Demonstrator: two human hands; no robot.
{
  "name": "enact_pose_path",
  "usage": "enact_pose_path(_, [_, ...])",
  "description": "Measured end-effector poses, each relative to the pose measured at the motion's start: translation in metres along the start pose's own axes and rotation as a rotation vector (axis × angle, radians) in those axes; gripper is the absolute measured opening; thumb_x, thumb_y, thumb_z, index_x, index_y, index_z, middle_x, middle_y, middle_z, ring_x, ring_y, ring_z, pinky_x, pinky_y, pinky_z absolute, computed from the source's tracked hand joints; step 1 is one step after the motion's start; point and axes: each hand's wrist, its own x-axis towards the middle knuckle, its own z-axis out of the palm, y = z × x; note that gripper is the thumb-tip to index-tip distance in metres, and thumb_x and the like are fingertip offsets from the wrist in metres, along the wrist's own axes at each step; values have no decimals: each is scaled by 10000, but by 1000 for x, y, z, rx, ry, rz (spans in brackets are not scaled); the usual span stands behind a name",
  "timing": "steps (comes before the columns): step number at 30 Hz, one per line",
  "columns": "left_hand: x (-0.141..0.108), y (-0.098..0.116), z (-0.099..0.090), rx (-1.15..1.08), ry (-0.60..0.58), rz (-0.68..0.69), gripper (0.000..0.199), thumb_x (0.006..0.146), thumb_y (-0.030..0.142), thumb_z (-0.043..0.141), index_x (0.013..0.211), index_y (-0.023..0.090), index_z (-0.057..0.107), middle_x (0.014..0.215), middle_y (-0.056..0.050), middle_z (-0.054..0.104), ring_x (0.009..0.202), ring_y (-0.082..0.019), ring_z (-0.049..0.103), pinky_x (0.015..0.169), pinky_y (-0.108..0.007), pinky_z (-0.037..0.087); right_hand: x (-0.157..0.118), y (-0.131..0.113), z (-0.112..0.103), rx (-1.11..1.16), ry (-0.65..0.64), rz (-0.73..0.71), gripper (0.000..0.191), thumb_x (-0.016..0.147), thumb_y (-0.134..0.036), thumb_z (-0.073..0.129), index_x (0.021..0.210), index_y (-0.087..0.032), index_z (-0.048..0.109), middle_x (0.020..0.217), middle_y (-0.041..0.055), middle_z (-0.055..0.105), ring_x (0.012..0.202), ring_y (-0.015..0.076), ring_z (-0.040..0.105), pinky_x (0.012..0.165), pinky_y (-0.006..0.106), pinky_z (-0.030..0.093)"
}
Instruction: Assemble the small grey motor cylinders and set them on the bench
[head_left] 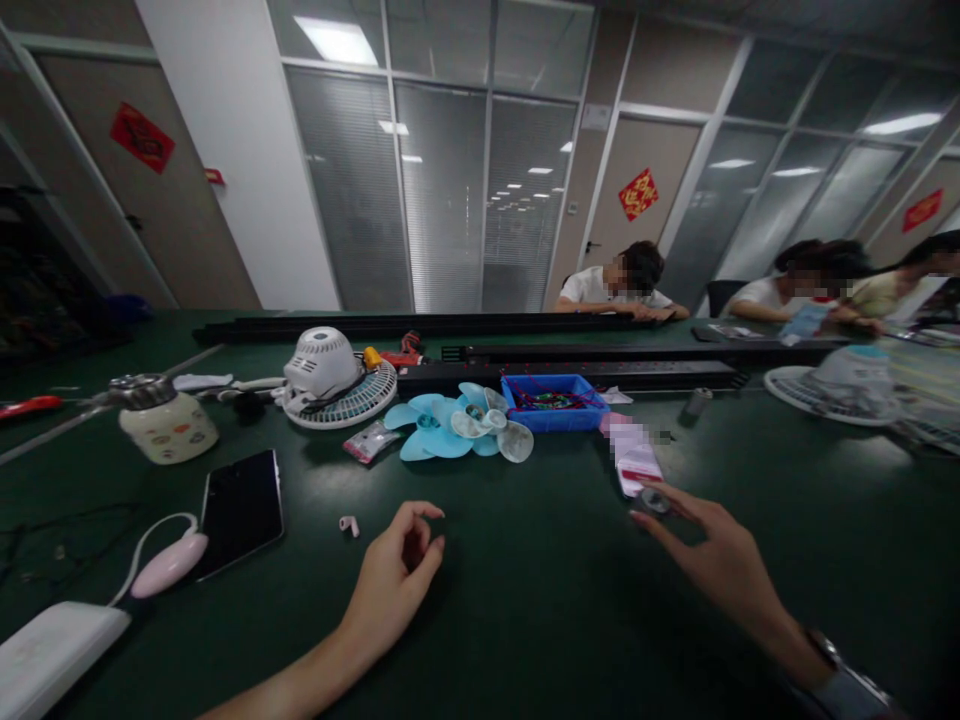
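Note:
My right hand (pixel 709 545) pinches a small round metallic part (pixel 654 502) between thumb and fingers, just in front of a phone (pixel 637 462) with a lit pinkish screen. Curled above the green table, my left hand (pixel 401 565) has its thumb and fingertips apart and nothing between them. A small pink earbud (pixel 349 525) lies to its left. Beyond the hands are light blue fan blades (pixel 435 430), a small packet (pixel 370 441) and a blue bin (pixel 559 418) of wires.
White fan housings with grilles stand at the back left (pixel 324 365) and right (pixel 855 385). At left are a jar (pixel 171 430), a dark tablet (pixel 244 510) and a pink device (pixel 170 566). Black rails (pixel 570 375) cross the back. Several people sit across the table.

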Motion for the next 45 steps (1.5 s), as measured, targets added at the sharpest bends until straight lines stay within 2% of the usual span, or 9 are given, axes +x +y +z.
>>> enact_pose_path(2, [-3, 4, 0, 18, 9, 30, 226, 883, 319, 521, 1079, 207, 528, 728, 35, 498, 642, -145, 528, 614, -258, 423, 0, -49, 13, 99, -67, -155, 479, 858, -589, 595, 1201, -256, 620, 1123, 21, 627, 1014, 201, 593, 898, 350, 492])
enact_pose_path(5, [-11, 12, 0, 60, 10, 106, 269, 899, 348, 535, 1130, 212, 549, 810, -4, 557, 739, -166, 557, 696, -285, 450, 0, -110, 36, 301, -316, -244, 409, 866, -484, 652, 1230, -304, 595, 1145, -8, 612, 1025, 173, 574, 890, 321, 489])
enact_pose_path(10, [-20, 25, 2, 105, -82, 246, 360, 889, 360, 593, 1239, 280, 578, 1041, -67, 607, 977, -222, 543, 868, -356, 450, -8, -143, 73, 475, -572, -173, 393, 812, -386, 737, 1183, -312, 628, 1135, -19, 620, 1023, 184, 572, 923, 335, 465])
enact_pose_path(16, [-4, 40, 11, 74, -101, 269, 229, 887, 350, 605, 1090, 325, 707, 1065, -63, 584, 1037, -232, 503, 911, -374, 429, -9, -141, 80, 704, -650, -82, 346, 826, -342, 716, 1146, -246, 626, 1081, -8, 627, 964, 149, 591, 842, 260, 476])
enact_pose_path(23, [11, 53, 13, 90, -106, 230, 168, 875, 366, 619, 942, 306, 761, 930, -49, 604, 965, -227, 512, 848, -353, 422, -6, -142, 80, 750, -646, -76, 343, 761, -340, 775, 1032, -184, 634, 963, -3, 643, 867, 133, 601, 769, 234, 469])
enact_pose_path(29, [9, 28, -4, 183, 6, 153, 228, 859, 431, 614, 1001, 328, 759, 899, -53, 621, 933, -242, 506, 840, -371, 416, -6, -140, 77, 762, -676, -42, 393, 751, -382, 781, 1057, -187, 630, 982, 6, 646, 892, 145, 608, 799, 249, 491])
enact_pose_path(38, [5, 5, 3, 327, -174, 104, 211, 812, 453, 664, 991, 388, 755, 833, -48, 626, 856, -245, 482, 742, -346, 350, -8, -141, 73, 633, -655, -27, 362, 800, -386, 733, 1112, -236, 629, 1046, -6, 636, 951, 150, 603, 838, 264, 496])
enact_pose_path(41, [3, 6, 1, 246, -154, 93, 306, 819, 482, 649, 1098, 376, 714, 844, -44, 636, 860, -245, 495, 769, -355, 365, 0, -111, 53, 513, -538, 14, 419, 838, -485, 662, 1172, -238, 616, 1141, 23, 618, 1052, 186, 588, 917, 308, 494])
enact_pose_path(45, [1, 8, -1, 174, -68, 68, 347, 923, 441, 501, 1202, 311, 662, 892, -45, 657, 877, -233, 532, 813, -364, 396, 12, -20, 12, 236, -138, 155, 663, 732, -682, 619, 1159, -175, 631, 1086, 101, 643, 984, 280, 622, 887, 412, 514])
